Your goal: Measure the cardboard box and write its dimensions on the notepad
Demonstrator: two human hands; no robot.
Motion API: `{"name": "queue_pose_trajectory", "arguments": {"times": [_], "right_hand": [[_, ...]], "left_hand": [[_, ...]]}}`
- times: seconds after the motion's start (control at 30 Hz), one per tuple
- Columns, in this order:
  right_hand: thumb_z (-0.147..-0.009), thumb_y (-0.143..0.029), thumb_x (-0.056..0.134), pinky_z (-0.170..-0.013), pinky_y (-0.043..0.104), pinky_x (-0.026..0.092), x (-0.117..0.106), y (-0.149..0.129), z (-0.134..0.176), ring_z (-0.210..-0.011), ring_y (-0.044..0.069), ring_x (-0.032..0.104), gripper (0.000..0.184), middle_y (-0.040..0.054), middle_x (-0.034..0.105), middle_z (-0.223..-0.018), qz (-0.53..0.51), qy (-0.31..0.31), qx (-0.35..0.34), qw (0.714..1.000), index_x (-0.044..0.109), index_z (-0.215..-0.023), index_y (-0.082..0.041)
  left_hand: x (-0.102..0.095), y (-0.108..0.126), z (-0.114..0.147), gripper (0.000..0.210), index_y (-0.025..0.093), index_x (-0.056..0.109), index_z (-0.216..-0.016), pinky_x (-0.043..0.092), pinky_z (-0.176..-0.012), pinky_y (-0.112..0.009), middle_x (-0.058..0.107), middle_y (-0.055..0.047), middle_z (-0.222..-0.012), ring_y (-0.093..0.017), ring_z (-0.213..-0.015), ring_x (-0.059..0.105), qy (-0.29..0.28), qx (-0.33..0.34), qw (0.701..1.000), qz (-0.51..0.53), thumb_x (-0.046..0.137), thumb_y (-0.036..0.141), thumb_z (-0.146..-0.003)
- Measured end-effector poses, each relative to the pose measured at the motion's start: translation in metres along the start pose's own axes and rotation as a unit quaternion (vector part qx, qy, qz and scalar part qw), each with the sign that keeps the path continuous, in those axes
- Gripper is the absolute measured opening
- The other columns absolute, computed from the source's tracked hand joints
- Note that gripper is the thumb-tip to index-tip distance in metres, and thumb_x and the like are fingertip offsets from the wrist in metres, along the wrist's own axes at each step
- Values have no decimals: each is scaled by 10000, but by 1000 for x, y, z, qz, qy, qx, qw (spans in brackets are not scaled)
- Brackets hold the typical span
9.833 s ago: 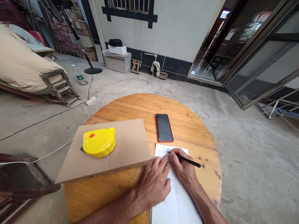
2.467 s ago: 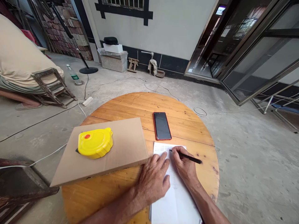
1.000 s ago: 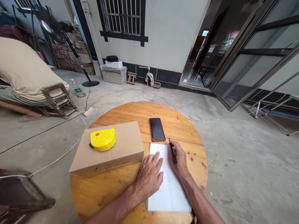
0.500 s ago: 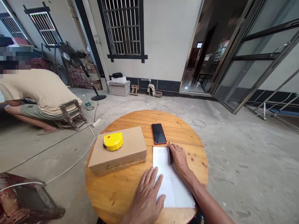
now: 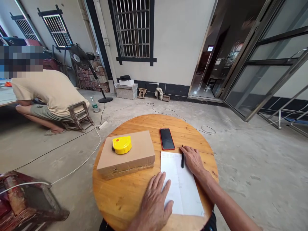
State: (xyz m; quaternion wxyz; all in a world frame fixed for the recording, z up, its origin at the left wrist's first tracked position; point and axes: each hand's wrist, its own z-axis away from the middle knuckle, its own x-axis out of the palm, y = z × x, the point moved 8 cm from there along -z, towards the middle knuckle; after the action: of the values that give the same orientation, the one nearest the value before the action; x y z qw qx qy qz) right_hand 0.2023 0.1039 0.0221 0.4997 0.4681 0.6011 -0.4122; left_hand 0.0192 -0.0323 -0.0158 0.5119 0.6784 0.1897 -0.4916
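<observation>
My left hand (image 5: 156, 201) lies flat with its fingers spread, its fingertips and thumb at the left edge of a white sheet of paper (image 5: 176, 189). Faint rows of writing show at the top of the sheet. By the paper's upper right edge, my right hand (image 5: 194, 161) has its fingertips closed over a black pen (image 5: 182, 161), which points along the sheet. Just above the paper lies a phone (image 5: 166, 139) with a red edge and a dark screen. A yellow tape measure (image 5: 122, 145) rests on a brown cardboard box (image 5: 141, 150) to the left.
Everything stands on a round wooden table (image 5: 115, 205). At far left a person in a beige shirt (image 5: 48, 91) sits on a small chair (image 5: 80, 116). Beyond are a standing fan (image 5: 80, 57), a bottle (image 5: 94, 105) and cables on the floor. A worn wooden seat (image 5: 31, 202) is at lower left.
The view has shifted, so the scene sits further right. My right hand has moved slightly right with the pen, whose body shows more plainly over the paper. My left hand stays flat.
</observation>
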Motion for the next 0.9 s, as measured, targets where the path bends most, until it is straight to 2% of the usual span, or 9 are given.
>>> {"name": "queue_pose_trajectory", "arguments": {"times": [0.1, 0.2, 0.33, 0.43, 0.53, 0.67, 0.77, 0.9], "right_hand": [[-841, 22, 394, -891, 316, 317, -1, 5, -2, -1134, 215, 555, 525, 116, 625, -1257, -5, -7, 26, 1000, 562, -1302, -164], [-851, -12, 389, -872, 307, 330, -8, 5, -7, -1116, 211, 569, 471, 101, 633, -1238, -12, -1, 61, 998, 598, -1243, -168], [-951, -254, 402, -864, 324, 361, -15, -13, -29, -1089, 239, 587, 322, 114, 651, -1167, -21, 1, 97, 995, 614, -1180, -174], [-912, -498, 480, -846, 386, 398, -14, -32, -51, -1037, 311, 608, 457, 166, 659, -1101, -22, -14, 123, 992, 602, -1165, -137], [-848, -603, 530, -833, 441, 422, -9, -53, -69, -1044, 362, 598, 584, 209, 643, -1095, -18, -30, 145, 989, 584, -1151, -107], [-781, -494, 641, -837, 455, 445, -4, -71, -84, -1099, 382, 577, 611, 252, 611, -1148, -13, -51, 169, 984, 532, -1211, -75], [-735, -376, 673, -840, 429, 454, -7, -70, -93, -1113, 378, 584, 586, 264, 614, -1164, -19, -75, 185, 980, 537, -1209, -60], [-768, -450, 585, -725, 359, 479, -20, -56, -99, -958, 318, 668, 489, 181, 699, -1029, -55, -121, 183, 974, 598, -1130, -122]], "left_hand": [[0, 0, -1, 602, 323, 334, -1471, 186, -1239, -467, 145, 3, -1598, -244, -1485, 131, 3, 7, 1000, 2, 496, 444, -904], [1, -1, -3, 602, 311, 347, -1468, 184, -1235, -486, 148, -13, -1598, -255, -1485, 129, 1, 9, 1000, 5, 494, 448, -900], [4, -1, -3, 620, 297, 341, -1472, 172, -1235, -504, 129, -27, -1600, -267, -1485, 124, 3, 15, 1000, 9, 507, 435, -891], [5, -2, -3, 634, 301, 333, -1475, 178, -1233, -510, 115, -24, -1602, -265, -1486, 117, 7, 10, 1000, 16, 527, 398, -879], [6, -3, -3, 671, 304, 319, -1480, 177, -1230, -520, 103, -23, -1602, -269, -1487, 107, -2, 7, 1000, 24, 554, 332, -852], [5, -1, -4, 690, 285, 320, -1482, 158, -1232, -530, 89, -31, -1602, -284, -1486, 95, -6, 12, 999, 33, 560, 289, -834], [4, -1, -4, 679, 277, 333, -1477, 147, -1237, -516, 94, -40, -1600, -276, -1487, 87, -6, 10, 999, 35, 556, 301, -837], [3, 1, -5, 649, 255, 340, -1476, 131, -1236, -512, 97, -68, -1598, -276, -1488, 74, -19, -1, 999, 49, 517, 422, -875]]}}
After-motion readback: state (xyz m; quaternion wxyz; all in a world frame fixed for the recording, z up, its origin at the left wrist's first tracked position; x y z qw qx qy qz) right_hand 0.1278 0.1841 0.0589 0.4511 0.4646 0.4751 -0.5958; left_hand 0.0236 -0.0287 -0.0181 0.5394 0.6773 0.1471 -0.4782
